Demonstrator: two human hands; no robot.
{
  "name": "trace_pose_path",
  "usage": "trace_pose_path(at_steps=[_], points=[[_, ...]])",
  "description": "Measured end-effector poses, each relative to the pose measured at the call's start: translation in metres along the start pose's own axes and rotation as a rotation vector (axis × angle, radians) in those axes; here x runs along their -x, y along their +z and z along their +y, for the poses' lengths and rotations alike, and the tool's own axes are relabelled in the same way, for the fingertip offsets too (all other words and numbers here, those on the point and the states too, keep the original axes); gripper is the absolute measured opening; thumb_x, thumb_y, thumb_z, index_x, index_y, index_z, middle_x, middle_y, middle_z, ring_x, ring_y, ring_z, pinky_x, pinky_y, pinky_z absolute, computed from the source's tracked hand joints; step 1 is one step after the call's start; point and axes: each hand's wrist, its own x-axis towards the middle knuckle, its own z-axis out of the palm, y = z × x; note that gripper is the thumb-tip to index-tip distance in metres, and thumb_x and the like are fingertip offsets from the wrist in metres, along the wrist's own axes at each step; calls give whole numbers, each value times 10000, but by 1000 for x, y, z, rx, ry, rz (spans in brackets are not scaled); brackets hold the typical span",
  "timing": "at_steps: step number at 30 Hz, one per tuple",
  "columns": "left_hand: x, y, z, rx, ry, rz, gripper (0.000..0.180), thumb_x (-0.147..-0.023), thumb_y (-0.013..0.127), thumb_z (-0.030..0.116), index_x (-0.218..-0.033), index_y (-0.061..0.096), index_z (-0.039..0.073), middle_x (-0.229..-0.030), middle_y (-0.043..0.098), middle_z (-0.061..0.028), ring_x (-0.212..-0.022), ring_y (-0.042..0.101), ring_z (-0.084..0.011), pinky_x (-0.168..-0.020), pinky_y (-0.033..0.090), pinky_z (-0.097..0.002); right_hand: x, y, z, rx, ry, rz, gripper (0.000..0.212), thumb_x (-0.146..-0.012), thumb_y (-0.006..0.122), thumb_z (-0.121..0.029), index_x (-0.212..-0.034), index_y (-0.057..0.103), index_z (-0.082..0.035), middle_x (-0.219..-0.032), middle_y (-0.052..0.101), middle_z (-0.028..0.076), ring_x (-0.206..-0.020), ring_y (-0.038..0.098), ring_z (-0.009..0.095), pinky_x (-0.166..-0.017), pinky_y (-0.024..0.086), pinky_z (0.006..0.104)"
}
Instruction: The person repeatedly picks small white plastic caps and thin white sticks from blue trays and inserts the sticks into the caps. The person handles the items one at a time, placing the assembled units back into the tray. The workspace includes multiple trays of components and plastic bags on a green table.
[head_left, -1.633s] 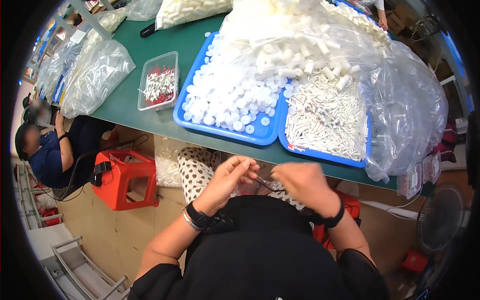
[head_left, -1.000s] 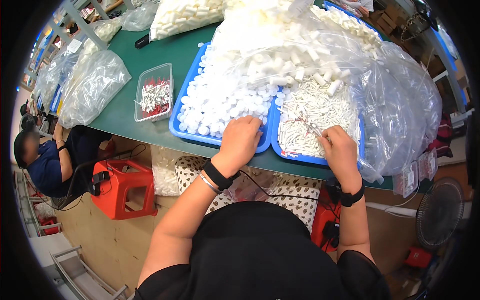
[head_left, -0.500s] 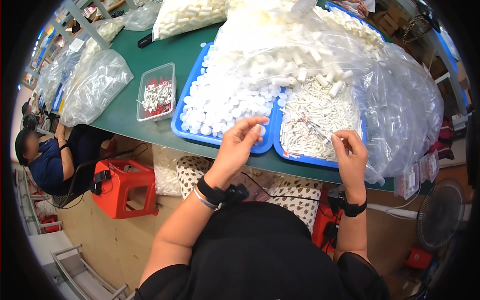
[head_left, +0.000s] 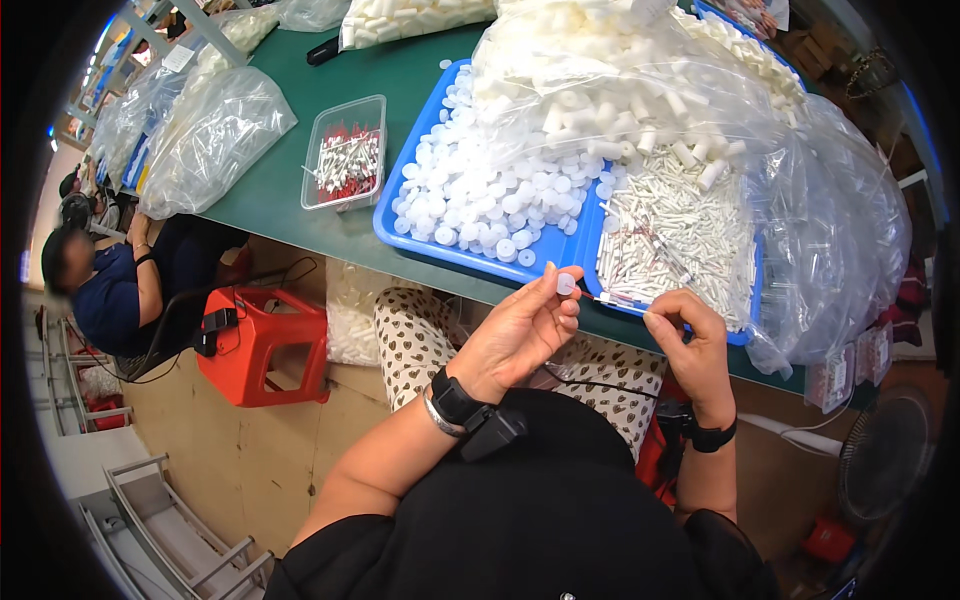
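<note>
Presently, the left hand (head_left: 525,335) holds a translucent white disc (head_left: 566,284) pinched between thumb and forefinger, the other fingers loosely curled. The right hand (head_left: 697,340) has thumb and forefinger brought narrowly together on one end of a slim white-and-red stick (head_left: 618,299).

Alignment noted: the stick's long axis runs roughly left to right, its free end directed at the disc, which lies left of the right fingertips and slightly farther from the body. The left hand is nearer the disc. Contact between stick and disc cannot be confirmed.

Just beyond, a blue tray (head_left: 553,243) contains loose discs (head_left: 490,190); to its right, a second blue tray (head_left: 757,280) contains thin white sticks (head_left: 690,205). A clear plastic bag of cream cylinders (head_left: 640,60) lies over the far parts of both. Leftward on the green tabletop (head_left: 285,80) stands a clear plastic box (head_left: 358,108) of red-and-white pieces.
</note>
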Motion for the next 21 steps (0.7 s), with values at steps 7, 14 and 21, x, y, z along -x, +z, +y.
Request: trace_pose_path(at_steps=[7, 14, 21], points=[[1, -1, -1, -81, 40, 4, 344, -1001, 574, 243, -1224, 546, -18, -961, 587, -42, -832, 549, -102, -741, 480, -231, 1, -2, -1, 54, -10, -4, 47, -839, 676, -22, -843, 639, 7, -794, 612, 41, -632, 502, 102, -576, 374, 247], [5, 0, -8, -428, 111, 84, 308, -983, 608, 209, -1204, 593, -6, -956, 620, -5, -843, 572, -79, -767, 494, -228, 1, 1, -9, 111, -120, 44, 43, -830, 673, 4, -847, 634, -2, -797, 619, 67, -627, 548, 135, -571, 427, 259], [5, 0, -10, -358, 72, 72, 306, -981, 610, 199, -1209, 592, -3, -961, 622, -10, -846, 579, -81, -778, 502, -229, 7, 10, -5, -50, 93, -29, 102, -866, 659, 9, -921, 574, 21, -813, 621, 58, -651, 592, 91, -567, 465, 239]])
